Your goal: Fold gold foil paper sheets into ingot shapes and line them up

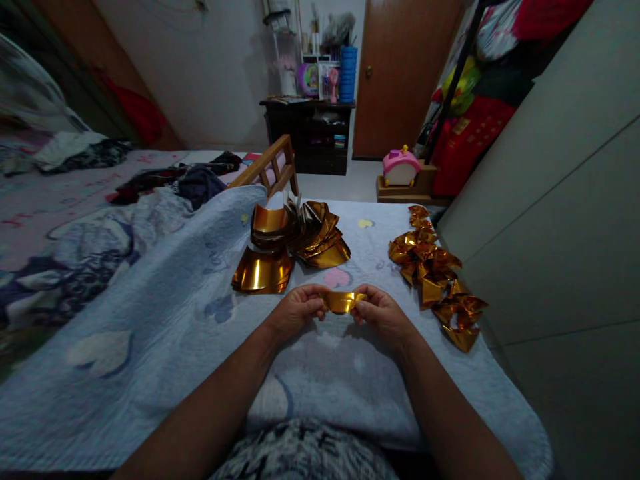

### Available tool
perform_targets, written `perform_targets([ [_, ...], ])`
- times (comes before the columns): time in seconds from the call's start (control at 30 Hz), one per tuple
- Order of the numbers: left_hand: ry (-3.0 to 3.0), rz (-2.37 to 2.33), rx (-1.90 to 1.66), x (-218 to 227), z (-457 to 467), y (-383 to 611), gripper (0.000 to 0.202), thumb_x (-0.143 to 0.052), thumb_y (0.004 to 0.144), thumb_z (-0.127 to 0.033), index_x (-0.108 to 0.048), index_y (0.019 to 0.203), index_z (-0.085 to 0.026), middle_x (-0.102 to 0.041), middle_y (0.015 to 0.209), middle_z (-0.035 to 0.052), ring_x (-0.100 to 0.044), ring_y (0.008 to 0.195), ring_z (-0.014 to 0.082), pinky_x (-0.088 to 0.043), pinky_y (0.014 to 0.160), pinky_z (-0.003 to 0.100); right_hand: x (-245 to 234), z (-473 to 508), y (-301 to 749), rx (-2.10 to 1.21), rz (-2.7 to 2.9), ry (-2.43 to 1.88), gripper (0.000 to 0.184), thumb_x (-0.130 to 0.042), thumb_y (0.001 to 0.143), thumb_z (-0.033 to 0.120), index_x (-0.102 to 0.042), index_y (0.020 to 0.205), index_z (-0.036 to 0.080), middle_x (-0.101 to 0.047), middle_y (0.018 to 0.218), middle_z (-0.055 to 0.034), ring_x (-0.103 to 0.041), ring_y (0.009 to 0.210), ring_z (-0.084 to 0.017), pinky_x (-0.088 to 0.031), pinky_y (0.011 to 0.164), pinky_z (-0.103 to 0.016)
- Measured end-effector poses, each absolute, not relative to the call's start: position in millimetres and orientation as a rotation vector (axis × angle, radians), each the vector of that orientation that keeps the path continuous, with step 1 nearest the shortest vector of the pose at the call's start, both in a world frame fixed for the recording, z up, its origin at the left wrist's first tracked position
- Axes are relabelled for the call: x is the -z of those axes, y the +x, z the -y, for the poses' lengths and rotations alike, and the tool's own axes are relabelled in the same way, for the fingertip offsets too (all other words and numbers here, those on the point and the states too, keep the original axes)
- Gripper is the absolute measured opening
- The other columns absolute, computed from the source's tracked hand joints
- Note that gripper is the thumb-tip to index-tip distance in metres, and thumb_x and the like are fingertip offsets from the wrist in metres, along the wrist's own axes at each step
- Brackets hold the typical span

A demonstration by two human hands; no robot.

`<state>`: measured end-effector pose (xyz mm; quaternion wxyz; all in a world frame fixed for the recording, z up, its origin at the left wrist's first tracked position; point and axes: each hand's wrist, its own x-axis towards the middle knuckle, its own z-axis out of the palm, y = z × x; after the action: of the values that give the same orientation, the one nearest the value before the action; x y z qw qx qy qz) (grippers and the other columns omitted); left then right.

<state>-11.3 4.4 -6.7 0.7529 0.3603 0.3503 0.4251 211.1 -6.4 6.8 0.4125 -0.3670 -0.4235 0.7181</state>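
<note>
Left hand point(300, 308) and right hand point(383, 311) pinch gold foil point(343, 303) between them.

Both ends of the strip point(343, 303) are hidden under the thumbs of the left hand point(303, 307) and right hand point(379, 308), whose other fingertips are mostly out of sight behind it. The forearms point(215, 393) and the patterned clothing point(307, 453) run off the bottom edge. Among the gold sheets point(263, 270), the top ones cover those beneath, too many to count. The folded pieces point(430, 267) overlap, hiding where one ends. Marks on the red box point(467, 143) are too small to read. The top edge cuts the door point(405, 80).
</note>
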Motion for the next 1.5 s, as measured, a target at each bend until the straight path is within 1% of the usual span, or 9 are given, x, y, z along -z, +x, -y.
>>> perform_targets([
  [0.27,0.811,-0.792,-0.967,13,-6,-10,0.041,-0.09,0.065,-0.033,-0.072,0.095,-0.012,-0.07,0.074,0.0029,-0.057,0.055,0.0075,-0.045,0.056,0.02,-4,5,207,-1.803,1.037,-0.939,0.039,-0.082,0.068,0.048,-0.061,0.087,0.021,-0.065,0.07,0.0012,-0.051,0.055,-0.01,-0.039,0.054,-0.022],
  [0.47,0.823,-0.794,-0.969,13,-6,-9,0.039,-0.09,0.064,-0.036,-0.068,0.087,-0.013,-0.065,0.066,-0.0012,-0.054,0.053,0.0065,-0.043,0.055,0.018,0,5,206,-1.73,1.043,-0.955,0.034,-0.081,0.071,0.044,-0.061,0.087,0.021,-0.06,0.071,0.0027,-0.049,0.057,-0.01,-0.038,0.053,-0.021],
  [0.57,0.835,-0.808,-0.992,12,-5,-8,0.039,-0.091,0.063,-0.038,-0.069,0.085,-0.015,-0.063,0.068,-0.0016,-0.054,0.057,0.0071,-0.043,0.057,0.018,4,4,207,-1.679,1.071,-0.981,0.03,-0.079,0.072,0.042,-0.063,0.088,0.022,-0.06,0.075,0.0023,-0.048,0.059,-0.011,-0.039,0.055,-0.023],
  [0.67,0.888,-0.832,-1.01,11,-4,-8,0.037,-0.089,0.065,-0.039,-0.07,0.085,-0.015,-0.064,0.076,0.0001,-0.055,0.065,0.009,-0.043,0.062,0.02,4,5,208,-1.688,1.087,-0.952,0.025,-0.077,0.075,0.039,-0.066,0.09,0.021,-0.061,0.079,0.0015,-0.05,0.064,-0.011,-0.041,0.061,-0.024],
  [0.77,0.944,-0.828,-1.0,9,-3,-9,0.035,-0.088,0.066,-0.041,-0.071,0.083,-0.015,-0.064,0.081,0.0022,-0.055,0.069,0.0108,-0.043,0.064,0.022,4,5,209,-1.706,1.09,-0.936,0.022,-0.077,0.076,0.037,-0.067,0.087,0.02,-0.061,0.077,0.0017,-0.05,0.064,-0.011,-0.039,0.062,-0.024],
  [0.9,0.939,-0.841,-0.982,8,-2,-9,0.035,-0.089,0.066,-0.04,-0.071,0.08,-0.014,-0.06,0.072,0.0001,-0.049,0.064,0.0096,-0.038,0.061,0.02,5,4,209,-1.729,1.067,-0.929,0.023,-0.079,0.074,0.036,-0.068,0.085,0.02,-0.062,0.075,0.0019,-0.048,0.063,-0.011,-0.038,0.06,-0.024],
  [1.1,0.837,-0.809,-0.993,12,-3,-9,0.037,-0.092,0.062,-0.038,-0.068,0.078,-0.014,-0.059,0.067,-0.0018,-0.047,0.06,0.0074,-0.035,0.058,0.019,10,3,209,-1.76,1.012,-0.912,0.026,-0.085,0.069,0.037,-0.069,0.08,0.02,-0.06,0.068,0.0027,-0.046,0.059,-0.01,-0.034,0.056,-0.023],
  [1.3,0.79,-0.78,-1.007,13,-4,-10,0.038,-0.093,0.061,-0.038,-0.069,0.078,-0.014,-0.06,0.067,-0.0012,-0.049,0.06,0.0079,-0.037,0.061,0.019,8,3,207,-1.782,0.998,-0.874,0.03,-0.085,0.071,0.045,-0.07,0.079,0.02,-0.063,0.069,0.0004,-0.049,0.061,-0.013,-0.038,0.059,-0.026],
  [1.5,0.836,-0.778,-1.009,13,-4,-9,0.034,-0.09,0.066,-0.036,-0.069,0.079,-0.014,-0.06,0.067,-0.0008,-0.049,0.06,0.0082,-0.036,0.06,0.02,8,3,207,-1.774,1.011,-0.923,0.034,-0.087,0.067,0.044,-0.067,0.078,0.02,-0.061,0.068,0.0023,-0.048,0.058,-0.01,-0.036,0.058,-0.024],
])
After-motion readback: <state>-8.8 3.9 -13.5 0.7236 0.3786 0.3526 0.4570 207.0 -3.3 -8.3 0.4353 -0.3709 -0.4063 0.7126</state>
